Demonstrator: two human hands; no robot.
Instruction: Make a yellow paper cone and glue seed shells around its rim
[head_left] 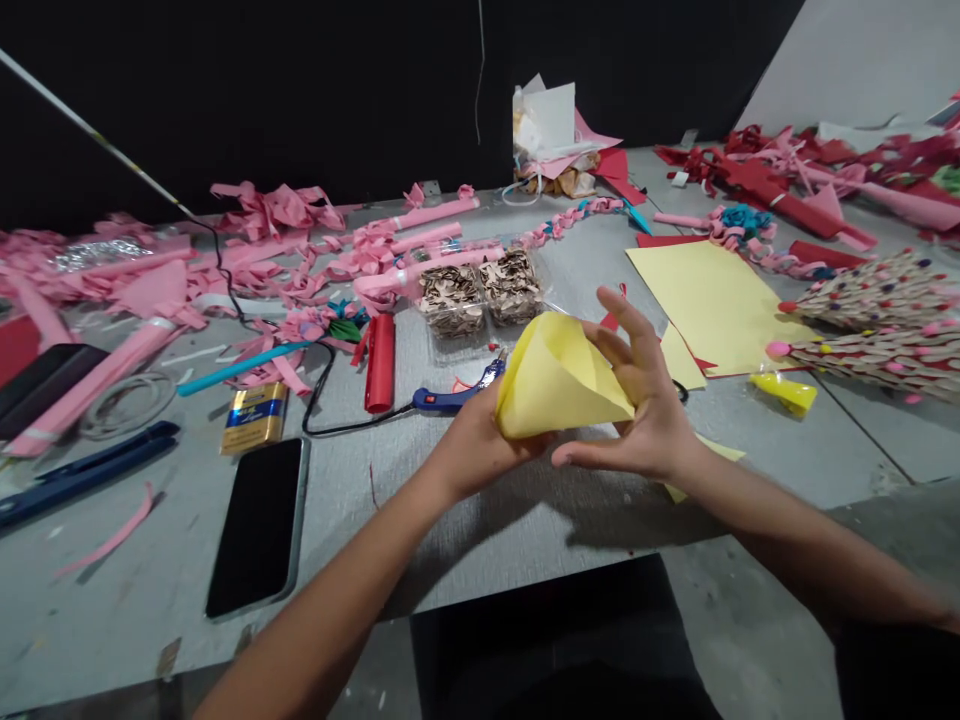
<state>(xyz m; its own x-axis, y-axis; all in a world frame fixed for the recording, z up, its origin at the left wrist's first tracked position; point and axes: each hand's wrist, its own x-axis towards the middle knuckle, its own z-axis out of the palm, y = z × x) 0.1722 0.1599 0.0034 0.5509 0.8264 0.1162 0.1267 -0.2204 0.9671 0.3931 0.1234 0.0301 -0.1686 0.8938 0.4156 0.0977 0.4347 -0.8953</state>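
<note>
A sheet of yellow paper rolled into a cone is in front of me, its wide opening facing up and toward me. My left hand grips it from the left and below, with the fingers partly hidden under the paper. At its right side my right hand has fingers and thumb spread apart. The fingers sit close to the paper's edge; whether they touch it I cannot tell. Just behind the left hand lies a blue glue gun, its tip by the cone. A red roll is to its left.
Clear boxes of small brown pieces stand behind the cone. Yellow sheets and decorated cones lie right. A phone, a gold-blue box, a black cable and pink paper scraps occupy the left.
</note>
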